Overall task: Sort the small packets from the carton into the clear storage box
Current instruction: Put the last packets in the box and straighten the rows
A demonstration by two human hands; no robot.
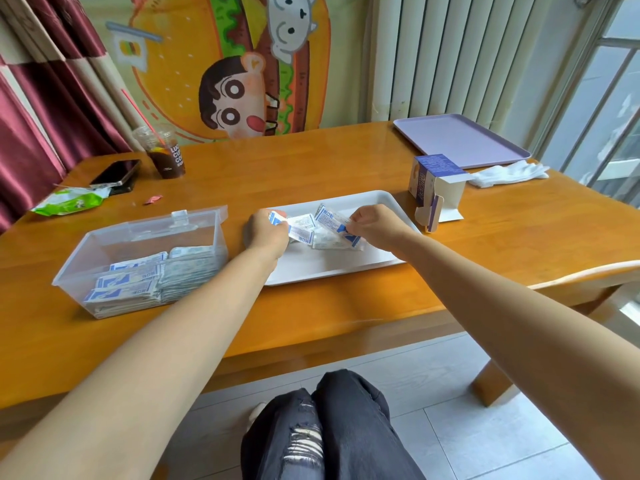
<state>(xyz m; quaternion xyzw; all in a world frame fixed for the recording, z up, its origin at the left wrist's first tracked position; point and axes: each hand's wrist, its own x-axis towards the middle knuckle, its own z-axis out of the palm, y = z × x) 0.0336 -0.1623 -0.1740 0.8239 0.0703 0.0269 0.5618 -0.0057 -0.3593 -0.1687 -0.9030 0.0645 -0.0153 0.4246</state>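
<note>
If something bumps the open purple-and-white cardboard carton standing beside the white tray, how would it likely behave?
The open purple-and-white cardboard carton stands upright, flaps open, so it would probably tip easily. With small blue-and-white packets already out on the white plastic tray, it is likely light and may slide.

My wooden table (311, 161) carries it all. Left of centre, near my edge, sits the clear box (71, 259). Just right of it is the white tray (329, 265), the two close but apart. Off the white tray's far right corner stands the carton (437, 188), flap open. Behind that a purple tray (460, 140) lies at the far right, with white gloves (509, 173) beside its near edge. On the far left are a phone (116, 172), a cup (164, 154) of dark drink, a green wrapper (69, 202) and a small red scrap (153, 199).
</note>
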